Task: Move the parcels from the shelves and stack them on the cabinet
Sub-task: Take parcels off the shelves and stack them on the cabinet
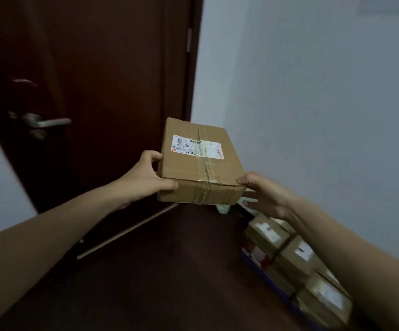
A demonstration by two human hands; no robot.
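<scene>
Head view: both forearms reach forward to mid-frame, with the left hand (146, 177) and right hand (265, 194) at the near corners of one parcel (201, 163), held above the dark cabinet (170, 271). The left fingers (155, 156) curl round its left edge. The right thumb pinches the corner, fingers beneath. At lower right, at least three blurred boxes (296, 256) sit shelved.

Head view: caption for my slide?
Left hand and right hand hold a taped brown cardboard parcel over a dark brown cabinet.

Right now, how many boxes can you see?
4. One parcel held between the left hand and right hand; three blurry ones lower right: far box, middle box, near box. More may hide below.
</scene>
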